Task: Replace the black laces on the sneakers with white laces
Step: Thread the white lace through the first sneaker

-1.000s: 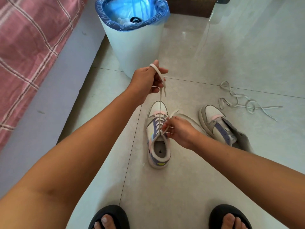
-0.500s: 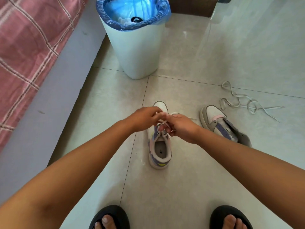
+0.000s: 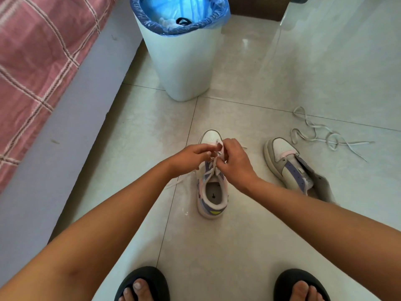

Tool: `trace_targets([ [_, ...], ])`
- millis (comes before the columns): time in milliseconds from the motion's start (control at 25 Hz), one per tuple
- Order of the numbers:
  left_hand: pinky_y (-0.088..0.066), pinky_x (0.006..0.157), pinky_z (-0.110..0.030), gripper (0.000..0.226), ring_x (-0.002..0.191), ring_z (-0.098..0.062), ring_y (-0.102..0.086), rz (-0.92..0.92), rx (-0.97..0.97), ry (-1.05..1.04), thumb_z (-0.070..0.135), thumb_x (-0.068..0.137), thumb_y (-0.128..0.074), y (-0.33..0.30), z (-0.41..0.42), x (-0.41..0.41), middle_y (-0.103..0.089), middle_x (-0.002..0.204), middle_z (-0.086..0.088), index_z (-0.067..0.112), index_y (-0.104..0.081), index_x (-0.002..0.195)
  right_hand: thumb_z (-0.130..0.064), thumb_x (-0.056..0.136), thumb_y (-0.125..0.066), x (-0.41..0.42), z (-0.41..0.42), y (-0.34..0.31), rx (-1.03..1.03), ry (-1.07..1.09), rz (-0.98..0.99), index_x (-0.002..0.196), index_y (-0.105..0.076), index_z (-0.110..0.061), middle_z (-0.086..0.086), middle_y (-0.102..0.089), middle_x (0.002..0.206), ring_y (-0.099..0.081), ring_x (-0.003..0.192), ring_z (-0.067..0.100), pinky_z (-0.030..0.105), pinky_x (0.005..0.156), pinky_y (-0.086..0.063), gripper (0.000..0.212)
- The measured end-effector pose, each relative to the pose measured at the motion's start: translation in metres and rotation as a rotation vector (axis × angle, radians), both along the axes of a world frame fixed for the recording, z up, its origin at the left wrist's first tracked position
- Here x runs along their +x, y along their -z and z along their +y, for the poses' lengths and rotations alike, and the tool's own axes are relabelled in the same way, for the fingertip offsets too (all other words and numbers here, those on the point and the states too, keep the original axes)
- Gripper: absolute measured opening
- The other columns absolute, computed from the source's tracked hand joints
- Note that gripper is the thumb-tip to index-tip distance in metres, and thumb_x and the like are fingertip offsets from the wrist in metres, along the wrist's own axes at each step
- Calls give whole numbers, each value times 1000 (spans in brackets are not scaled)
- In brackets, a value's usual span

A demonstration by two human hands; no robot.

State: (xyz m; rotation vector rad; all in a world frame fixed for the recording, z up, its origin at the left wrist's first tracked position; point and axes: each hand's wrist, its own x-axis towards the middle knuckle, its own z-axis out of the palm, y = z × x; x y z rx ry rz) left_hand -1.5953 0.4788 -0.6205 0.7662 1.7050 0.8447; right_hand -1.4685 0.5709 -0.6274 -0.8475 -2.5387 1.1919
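Note:
A white, purple and pink sneaker (image 3: 212,196) stands on the floor tiles, toe pointing away from me. A white lace (image 3: 218,156) is threaded through its eyelets. My left hand (image 3: 189,158) and my right hand (image 3: 235,161) meet over the tongue, and each pinches a strand of that lace. One loose end (image 3: 175,184) trails out to the left under my wrist. The second sneaker (image 3: 290,168) lies to the right with no lace in it. A loose white lace (image 3: 321,135) lies tangled on the floor beyond it.
A white bin (image 3: 184,68) with a blue liner stands just beyond the sneaker, with something black inside. A bed with a pink checked cover (image 3: 39,61) and grey base runs along the left. My feet in black slippers (image 3: 143,283) are at the bottom.
My left hand came down from near the bin, where it held the lace pulled up high, to the sneaker. Both hands now work together over the tongue.

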Motion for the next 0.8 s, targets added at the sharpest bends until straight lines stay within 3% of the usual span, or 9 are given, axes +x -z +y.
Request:
trace_targets([
  [120,-42,66,-23,22,80,-11,-55,-50,-59,44,28,98,-47,6,3,-2,-64,84,4,19,-67,101,-13,83,-67,0,0,7,-138,209,-40,92,-55,-15,-6,-44,87,-44,68,2,3,60,-37,15],
  [280,-48,78,-30,27,86,-13,-61,-126,-121,-41,37,93,-52,7,1,-11,-68,86,-1,15,-66,84,-16,83,-71,8,8,11,-463,219,-19,71,-59,-22,-8,-61,69,-55,53,-4,8,51,-41,18],
  [440,-45,86,-38,41,90,-15,-62,-767,190,-562,35,84,-55,0,-14,-37,-68,82,-1,21,-54,45,-15,88,-65,19,11,14,-689,281,-76,75,-59,-13,3,-66,70,-59,50,3,18,52,-46,14],
  [520,-43,89,-39,48,90,-15,-64,-953,378,-899,38,83,-54,-3,-29,-58,-69,82,-2,20,-47,39,-16,90,-62,23,15,13,-792,323,-82,80,-58,-11,5,-67,72,-61,53,7,20,54,-49,12],
  [600,-40,92,-40,49,88,-18,-62,-771,298,-1090,40,91,-45,-1,-37,-68,-66,87,-4,19,-48,47,-18,91,-61,26,18,12,-856,339,-83,83,-57,-10,6,-68,74,-62,56,10,21,57,-50,12],
  [640,-40,90,-39,46,89,-22,-60,-468,104,-1058,40,94,-40,3,-39,-68,-64,92,-8,15,-55,58,-19,91,-61,26,18,11,-868,333,-87,85,-57,-9,6,-68,75,-62,58,10,22,57,-50,12],
  [720,-43,85,-37,43,97,-31,-58,216,-326,-735,38,96,-39,9,-38,-54,-61,106,-17,4,-65,90,-20,91,-61,25,17,10,-888,317,-80,87,-57,-9,5,-68,76,-62,61,11,21,57,-51,11],
  [760,-44,80,-35,45,95,-32,-59,383,-363,-554,37,97,-38,10,-35,-40,-62,106,-19,2,-65,95,-19,91,-60,24,16,9,-906,310,-67,86,-57,-10,5,-68,77,-63,63,12,22,59,-51,11],
  [800,-44,71,-31,47,85,-29,-61,375,-346,-420,37,99,-35,10,-29,-26,-65,98,-16,3,-67,91,-20,92,-59,23,16,8,-930,302,-52,86,-57,-11,5,-69,78,-63,65,13,23,61,-52,11],
])
